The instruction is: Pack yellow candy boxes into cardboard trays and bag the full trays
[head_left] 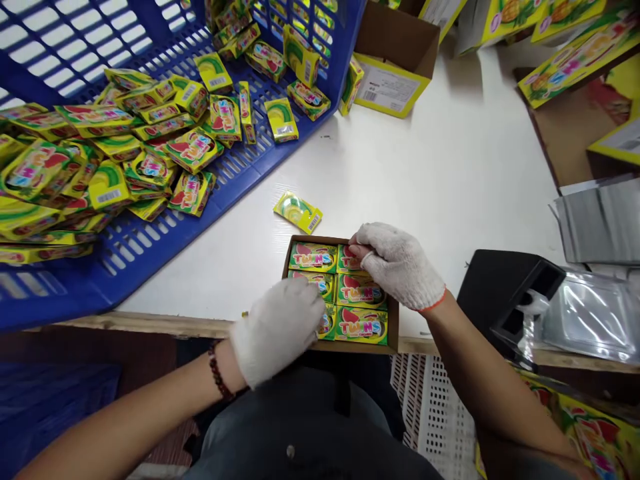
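Note:
An open brown carton [394,327] lies at the table's front edge, with several small TWINS packs [361,325] in rows inside it. My right hand [400,263], in a white glove with bare fingertips, has its fingers bent together at the carton's upper right corner, over a pack there. Across the carton's left side reaches my gloved left hand [283,327], back of the hand up; its fingertips are mostly hidden over the left packs. Just beyond the carton lies a single yellow pack [299,212].
A blue crate [250,177] full of loose packs fills the upper left. Brown-and-yellow display boxes [395,87] stand at the back and right. At right are a black tape holder [505,293], a grey stack [597,223] and clear plastic [595,313].

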{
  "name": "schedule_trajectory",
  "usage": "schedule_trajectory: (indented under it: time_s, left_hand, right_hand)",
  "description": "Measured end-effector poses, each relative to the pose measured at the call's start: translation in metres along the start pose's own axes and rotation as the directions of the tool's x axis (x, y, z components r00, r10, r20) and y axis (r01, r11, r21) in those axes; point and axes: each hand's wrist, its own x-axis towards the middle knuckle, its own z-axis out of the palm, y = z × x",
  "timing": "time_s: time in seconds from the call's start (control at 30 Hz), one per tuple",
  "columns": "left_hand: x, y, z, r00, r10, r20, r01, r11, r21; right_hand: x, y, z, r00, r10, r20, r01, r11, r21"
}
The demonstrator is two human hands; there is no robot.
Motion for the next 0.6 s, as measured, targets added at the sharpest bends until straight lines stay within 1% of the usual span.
schedule_trajectory:
  time_s: [0.07,0.13,0.2,0.23,0.3,0.33,0.37,0.4,0.43,0.47,0.5,0.53,0.57,0.6]
  left_hand:
    - [-0.004,0.007,0.01,1.0,-0.03,0.004,0.031,0.999,-0.014]
    - [-0.004,0.012,0.016,0.998,-0.067,0.003,0.067,0.997,-0.042]
    - [-0.002,0.014,0.018,0.996,-0.085,0.005,0.085,0.994,-0.062]
    - [-0.002,0.015,0.018,0.996,-0.094,0.01,0.094,0.993,-0.07]
    - [-0.004,0.014,0.019,0.996,-0.086,-0.014,0.084,0.992,-0.092]
    - [-0.007,0.014,0.021,0.997,-0.047,-0.061,0.04,0.993,-0.109]
    - [-0.011,0.012,0.023,0.99,0.012,-0.139,-0.03,0.991,-0.129]
    - [-0.015,0.009,0.027,0.966,0.07,-0.251,-0.109,0.983,-0.148]
    - [-0.019,0.003,0.03,0.918,0.106,-0.383,-0.178,0.971,-0.159]
    - [-0.023,-0.005,0.033,0.852,0.107,-0.513,-0.217,0.963,-0.16]
    - [-0.027,-0.017,0.034,0.78,0.064,-0.622,-0.205,0.966,-0.158]
    - [-0.03,-0.033,0.034,0.715,-0.027,-0.699,-0.128,0.977,-0.169]
    - [-0.032,-0.051,0.032,0.661,-0.143,-0.737,-0.001,0.981,-0.191]
    - [-0.032,-0.071,0.028,0.614,-0.275,-0.739,0.166,0.961,-0.22]
  right_hand:
    - [0.014,-0.002,-0.003,0.999,-0.024,-0.034,0.024,1.0,-0.006]
    - [0.038,-0.006,-0.003,0.998,-0.057,-0.04,0.056,0.998,-0.043]
    - [0.071,-0.012,0.0,0.998,-0.067,0.01,0.068,0.995,-0.079]
    - [0.088,-0.016,0.004,0.997,-0.051,0.05,0.056,0.994,-0.098]
    - [0.117,-0.022,0.016,0.986,0.051,0.156,-0.023,0.984,-0.174]
    - [0.129,-0.025,0.024,0.969,0.125,0.212,-0.072,0.968,-0.239]
    - [0.137,-0.027,0.031,0.945,0.198,0.26,-0.111,0.943,-0.313]
    - [0.142,-0.028,0.039,0.916,0.26,0.304,-0.133,0.914,-0.382]
    - [0.144,-0.029,0.046,0.888,0.303,0.346,-0.134,0.89,-0.436]
    - [0.145,-0.029,0.052,0.867,0.324,0.379,-0.12,0.873,-0.472]
    - [0.145,-0.03,0.057,0.858,0.326,0.398,-0.101,0.865,-0.491]
    - [0.144,-0.03,0.06,0.861,0.321,0.394,-0.09,0.859,-0.504]
    - [0.144,-0.031,0.062,0.874,0.309,0.375,-0.083,0.855,-0.512]
    - [0.144,-0.033,0.063,0.893,0.289,0.346,-0.079,0.856,-0.512]
